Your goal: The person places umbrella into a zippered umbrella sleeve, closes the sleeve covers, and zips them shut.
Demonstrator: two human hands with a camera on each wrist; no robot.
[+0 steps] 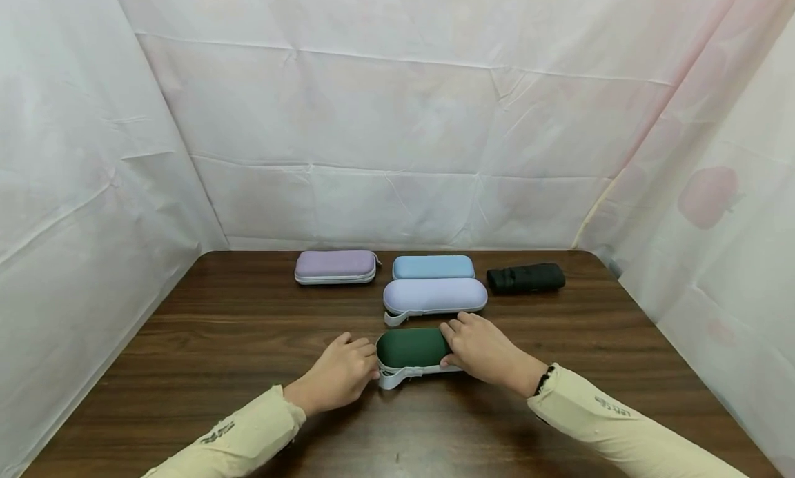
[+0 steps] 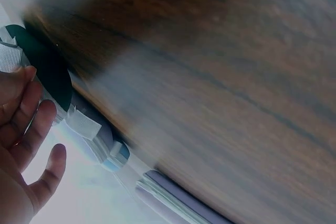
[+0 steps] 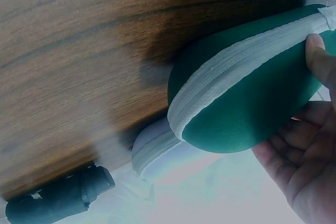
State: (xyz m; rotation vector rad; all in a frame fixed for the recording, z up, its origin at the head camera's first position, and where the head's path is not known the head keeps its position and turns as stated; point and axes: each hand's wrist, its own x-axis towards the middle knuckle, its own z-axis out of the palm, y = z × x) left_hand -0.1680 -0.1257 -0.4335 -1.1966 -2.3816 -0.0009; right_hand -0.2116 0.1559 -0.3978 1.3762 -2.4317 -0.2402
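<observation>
A green zippered glasses case [image 1: 406,347] with a white zipper band and a pale wrist strap [image 1: 394,378] lies across the table in front of the person. The right hand [image 1: 481,347] grips its right end, fingers over the top and thumb on the near side. In the right wrist view, that thumb presses the green shell below the zipper band [image 3: 220,72], which runs shut round the end. At the other end, the left hand [image 1: 341,371] has thumb and forefinger pinched together at the zipper edge beside the strap; its remaining fingers [image 2: 37,129] curl loosely.
Just behind the green case lies a lavender glasses case [image 1: 435,295] with a strap, and a light blue case [image 1: 433,265] behind that. A purple zippered case [image 1: 335,264] sits back left, a black rolled item [image 1: 528,278] back right. Pale cloth [image 1: 397,119] hangs around the table.
</observation>
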